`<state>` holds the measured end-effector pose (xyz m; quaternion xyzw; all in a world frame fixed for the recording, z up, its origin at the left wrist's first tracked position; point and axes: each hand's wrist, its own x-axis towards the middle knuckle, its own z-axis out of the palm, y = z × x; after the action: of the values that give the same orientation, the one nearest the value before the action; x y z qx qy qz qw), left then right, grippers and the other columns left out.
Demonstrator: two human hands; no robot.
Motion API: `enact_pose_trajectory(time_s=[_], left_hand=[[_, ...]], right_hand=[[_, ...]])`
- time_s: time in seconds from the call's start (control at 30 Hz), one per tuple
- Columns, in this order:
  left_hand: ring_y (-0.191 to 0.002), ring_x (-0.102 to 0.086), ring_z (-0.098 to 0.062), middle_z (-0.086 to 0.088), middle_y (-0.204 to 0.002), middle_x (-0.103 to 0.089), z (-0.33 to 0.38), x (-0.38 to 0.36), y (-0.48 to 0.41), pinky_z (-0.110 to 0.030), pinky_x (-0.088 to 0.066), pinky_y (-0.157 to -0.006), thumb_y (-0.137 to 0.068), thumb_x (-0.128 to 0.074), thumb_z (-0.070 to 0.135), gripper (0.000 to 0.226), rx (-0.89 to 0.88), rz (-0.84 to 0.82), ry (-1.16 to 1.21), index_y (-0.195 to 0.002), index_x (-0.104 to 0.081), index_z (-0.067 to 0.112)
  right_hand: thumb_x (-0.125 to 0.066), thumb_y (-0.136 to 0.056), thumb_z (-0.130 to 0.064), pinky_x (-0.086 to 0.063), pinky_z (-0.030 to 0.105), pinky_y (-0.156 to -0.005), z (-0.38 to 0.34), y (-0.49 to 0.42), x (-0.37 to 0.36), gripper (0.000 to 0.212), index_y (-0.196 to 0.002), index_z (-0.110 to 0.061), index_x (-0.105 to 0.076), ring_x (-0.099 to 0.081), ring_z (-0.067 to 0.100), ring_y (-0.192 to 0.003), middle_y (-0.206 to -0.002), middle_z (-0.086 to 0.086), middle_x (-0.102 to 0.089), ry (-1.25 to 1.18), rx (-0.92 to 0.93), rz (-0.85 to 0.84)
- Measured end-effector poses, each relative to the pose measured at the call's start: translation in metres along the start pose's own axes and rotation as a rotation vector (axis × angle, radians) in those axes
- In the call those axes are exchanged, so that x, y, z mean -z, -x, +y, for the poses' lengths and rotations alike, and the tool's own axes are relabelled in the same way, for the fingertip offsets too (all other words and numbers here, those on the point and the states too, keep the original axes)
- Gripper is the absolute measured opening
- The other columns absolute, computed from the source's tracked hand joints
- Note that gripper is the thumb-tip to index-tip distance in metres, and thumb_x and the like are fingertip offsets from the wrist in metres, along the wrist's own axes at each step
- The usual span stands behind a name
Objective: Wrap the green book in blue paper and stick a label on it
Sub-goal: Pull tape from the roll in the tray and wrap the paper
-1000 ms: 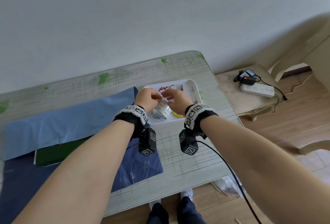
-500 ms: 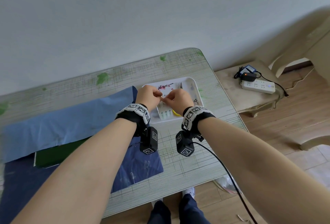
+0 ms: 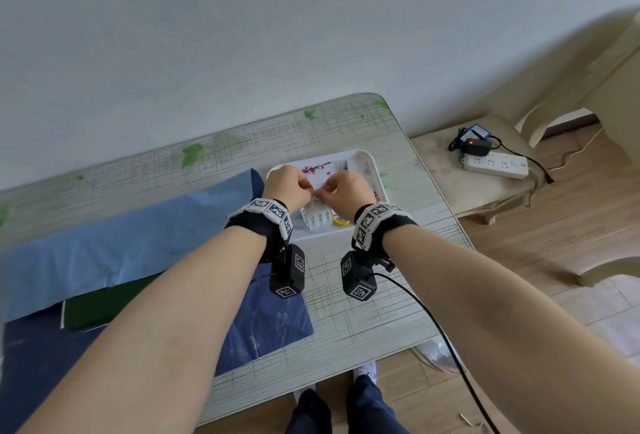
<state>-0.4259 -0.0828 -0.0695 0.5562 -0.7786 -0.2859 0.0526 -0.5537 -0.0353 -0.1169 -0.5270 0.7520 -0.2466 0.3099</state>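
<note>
Far left: blue paper [image 3: 104,243] spread flat on the surface [image 3: 346,316], its far half folded over the green book [image 3: 93,305]. One dark green corner of the book shows under the paper's near edge; wrap only partly done, no label on it that I can see.

Centre: left hand [image 3: 289,188] raised over the white tray [image 3: 372,165], fingers curled and pinched together. Right hand [image 3: 346,191] just beside it, likewise pinched, fingertips of both meeting. A roll of printed tape [image 3: 317,217] hangs below the hands; likely the left steadies it while the right picks at the free end. Exactly what each pinch holds I cannot tell.

Small scissors [image 3: 343,166] lie in the tray, within reach for cutting. A yellow item sits at the tray's near edge, mostly hidden.

Far right: power strip [image 3: 495,165] on a low side table, well apart.
</note>
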Motion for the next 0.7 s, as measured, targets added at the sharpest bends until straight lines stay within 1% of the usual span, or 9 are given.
enact_pose_trajectory(time_s=[0.07, 0.17, 0.27, 0.4, 0.47, 0.53, 0.6, 0.63, 0.7], left_hand=[[-0.091, -0.066, -0.019, -0.006, -0.091, -0.074, 0.002, 0.0, 0.0, -0.019, -0.042, -0.074, -0.082, -0.062, 0.009, 0.015, -0.004, 0.015, -0.027, -0.087, -0.077, 0.008], [-0.089, -0.066, -0.022, -0.009, -0.088, -0.073, 0.002, -0.001, 0.0, -0.022, -0.045, -0.073, -0.081, -0.06, 0.008, 0.016, 0.001, 0.026, -0.058, -0.083, -0.076, 0.006], [-0.088, -0.065, -0.024, -0.011, -0.088, -0.072, 0.002, -0.001, 0.0, -0.025, -0.046, -0.071, -0.081, -0.059, 0.006, 0.016, -0.002, 0.024, -0.089, -0.082, -0.074, 0.002], [-0.073, -0.057, -0.023, -0.015, -0.084, -0.07, 0.004, 0.001, -0.001, -0.028, -0.041, -0.062, -0.081, -0.056, 0.004, 0.015, -0.01, 0.013, -0.135, -0.072, -0.067, 0.001], [-0.075, -0.06, -0.027, -0.016, -0.082, -0.069, 0.005, 0.002, -0.002, -0.033, -0.045, -0.063, -0.081, -0.054, 0.005, 0.015, -0.012, 0.026, -0.144, -0.073, -0.066, 0.002], [-0.076, -0.059, -0.024, -0.01, -0.081, -0.067, 0.004, 0.003, -0.002, -0.032, -0.045, -0.062, -0.082, -0.054, 0.008, 0.015, -0.01, 0.042, -0.144, -0.077, -0.067, 0.004], [-0.074, -0.056, -0.02, -0.007, -0.08, -0.066, 0.004, 0.002, -0.001, -0.03, -0.045, -0.062, -0.084, -0.054, 0.01, 0.015, -0.006, 0.06, -0.14, -0.078, -0.067, 0.005], [-0.072, -0.055, -0.02, -0.008, -0.078, -0.065, 0.004, 0.001, 0.0, -0.031, -0.045, -0.062, -0.083, -0.055, 0.009, 0.015, -0.006, 0.065, -0.129, -0.078, -0.067, 0.003], [-0.069, -0.054, -0.02, -0.008, -0.074, -0.064, 0.002, -0.002, 0.003, -0.031, -0.046, -0.064, -0.081, -0.056, 0.007, 0.013, -0.009, 0.075, -0.092, -0.073, -0.065, 0.002]], right_hand=[[-0.066, -0.084, -0.036, -0.052, 0.029, -0.061, -0.001, 0.001, 0.001, 0.028, -0.082, -0.009, -0.073, -0.061, 0.016, -0.063, -0.08, 0.003, -0.072, 0.003, -0.002, -0.007], [-0.067, -0.083, -0.035, -0.056, 0.031, -0.068, -0.002, 0.002, 0.0, 0.023, -0.084, -0.013, -0.075, -0.066, 0.017, -0.073, -0.083, 0.002, -0.073, 0.009, 0.006, -0.02], [-0.066, -0.084, -0.034, -0.057, 0.033, -0.069, -0.005, 0.002, 0.002, 0.022, -0.087, -0.015, -0.075, -0.067, 0.017, -0.077, -0.086, 0.002, -0.073, 0.069, 0.001, -0.058], [-0.062, -0.087, -0.034, -0.057, 0.033, -0.071, -0.013, 0.002, 0.008, 0.023, -0.093, -0.014, -0.073, -0.066, 0.019, -0.082, -0.089, 0.003, -0.072, 0.142, 0.004, -0.095], [-0.061, -0.088, -0.033, -0.055, 0.031, -0.068, -0.015, 0.0, 0.012, 0.023, -0.091, -0.013, -0.073, -0.066, 0.02, -0.08, -0.085, 0.005, -0.072, 0.167, -0.012, -0.109], [-0.061, -0.088, -0.031, -0.053, 0.029, -0.063, -0.016, -0.001, 0.014, 0.023, -0.08, -0.011, -0.07, -0.065, 0.022, -0.074, -0.078, 0.006, -0.07, 0.175, -0.028, -0.127], [-0.062, -0.087, -0.029, -0.046, 0.025, -0.055, -0.015, -0.002, 0.015, 0.025, -0.069, -0.013, -0.065, -0.061, 0.022, -0.065, -0.069, 0.006, -0.066, 0.177, -0.038, -0.137], [-0.063, -0.087, -0.029, -0.043, 0.024, -0.053, -0.014, -0.003, 0.014, 0.025, -0.068, -0.013, -0.064, -0.06, 0.02, -0.063, -0.068, 0.005, -0.066, 0.176, -0.047, -0.142], [-0.064, -0.087, -0.029, -0.043, 0.022, -0.053, -0.013, -0.003, 0.013, 0.022, -0.074, -0.011, -0.069, -0.06, 0.018, -0.064, -0.072, 0.005, -0.068, 0.163, -0.06, -0.156]])
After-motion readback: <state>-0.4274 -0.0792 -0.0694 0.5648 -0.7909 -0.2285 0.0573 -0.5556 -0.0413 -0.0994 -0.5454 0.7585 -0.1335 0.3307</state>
